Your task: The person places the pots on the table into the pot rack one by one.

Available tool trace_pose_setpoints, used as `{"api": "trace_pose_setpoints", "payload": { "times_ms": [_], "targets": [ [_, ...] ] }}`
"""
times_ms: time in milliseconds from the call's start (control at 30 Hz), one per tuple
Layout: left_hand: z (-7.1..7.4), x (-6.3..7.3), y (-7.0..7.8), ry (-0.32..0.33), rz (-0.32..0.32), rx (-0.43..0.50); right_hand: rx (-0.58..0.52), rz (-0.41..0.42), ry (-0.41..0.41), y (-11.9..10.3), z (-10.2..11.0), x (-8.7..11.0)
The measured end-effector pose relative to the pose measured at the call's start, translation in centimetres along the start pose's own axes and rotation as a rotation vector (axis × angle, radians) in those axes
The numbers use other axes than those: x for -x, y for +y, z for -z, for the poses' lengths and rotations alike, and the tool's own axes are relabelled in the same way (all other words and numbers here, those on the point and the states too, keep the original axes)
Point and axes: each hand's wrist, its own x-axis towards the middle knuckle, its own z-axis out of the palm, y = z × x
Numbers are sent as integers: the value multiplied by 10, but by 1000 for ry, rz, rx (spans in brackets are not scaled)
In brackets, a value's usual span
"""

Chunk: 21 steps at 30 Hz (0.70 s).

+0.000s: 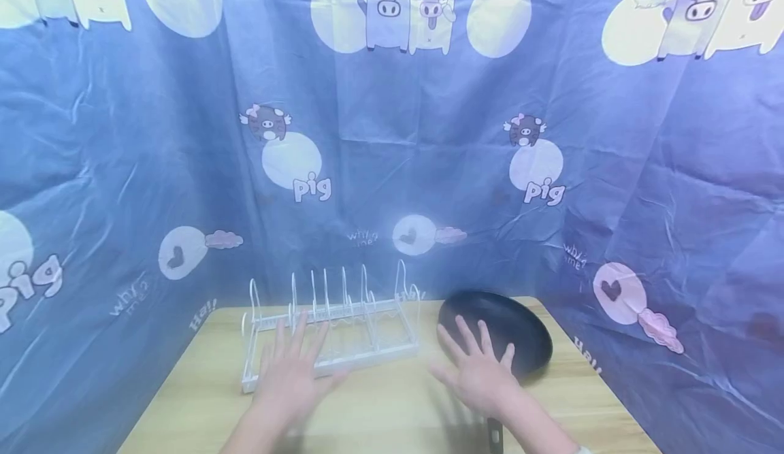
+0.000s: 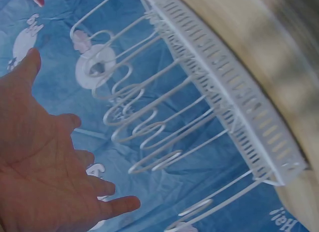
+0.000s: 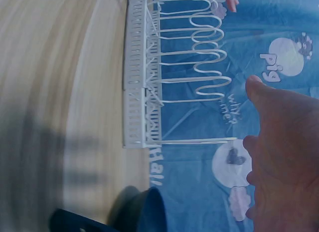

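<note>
My left hand (image 1: 292,376) hovers with spread fingers over the front left of a white wire rack (image 1: 392,353), holding nothing. That rack has tall looped dividers, which the left wrist view shows beyond the fingers of the same hand (image 2: 55,157). To the right, my right hand (image 1: 480,376) is spread too and empty, overlapping a black frying pan (image 1: 520,331) in the head view. The pan's handle (image 1: 495,433) points toward me, partly hidden under the right forearm. In the right wrist view the pan (image 3: 154,212) shows at the bottom, below the rack (image 3: 134,107).
Everything stands on a light wood-grain table (image 1: 380,413). A blue cloth (image 1: 392,134) printed with cartoon pigs hangs behind it and on both sides. Rack and pan sit side by side near the back edge, with bare wood between them.
</note>
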Motion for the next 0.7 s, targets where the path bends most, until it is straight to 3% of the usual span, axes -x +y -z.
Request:
{"api": "trace_pose_setpoints", "payload": {
  "times_ms": [267, 467, 700],
  "targets": [
    [1, 5, 3, -26, 31, 34, 22, 19, 53, 4, -1, 2],
    [-6, 6, 15, 11, -2, 51, -7, -5, 99, 15, 8, 8],
    [-22, 19, 38, 63, -68, 70, -61, -48, 162, 39, 5, 22]
  ]
}}
